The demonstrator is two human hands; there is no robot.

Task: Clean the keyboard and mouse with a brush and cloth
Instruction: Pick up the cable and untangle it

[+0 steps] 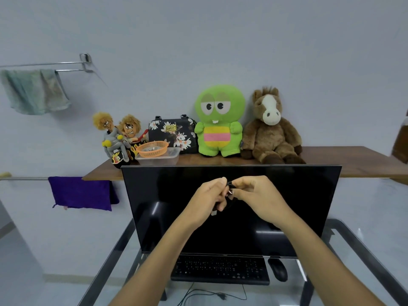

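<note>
A black keyboard (220, 270) lies on the glass desk below the dark monitor, with a black mouse (278, 269) just to its right. Both my hands are raised in front of the screen. My left hand (209, 195) and my right hand (256, 195) meet fingertip to fingertip, pinching a small black object (230, 190) between them; a pale end shows below my left fingers. I cannot tell what the object is. A purple cloth (80, 192) hangs on a rail at the left. No brush is visible.
The black monitor (163, 208) stands upright behind my hands. A wooden shelf (344, 157) behind it carries plush toys, a floral bag and an orange basket (152, 148) on a clear tub. A greenish towel (33, 91) hangs on a wall rail. Cables trail under the glass desk (362, 246).
</note>
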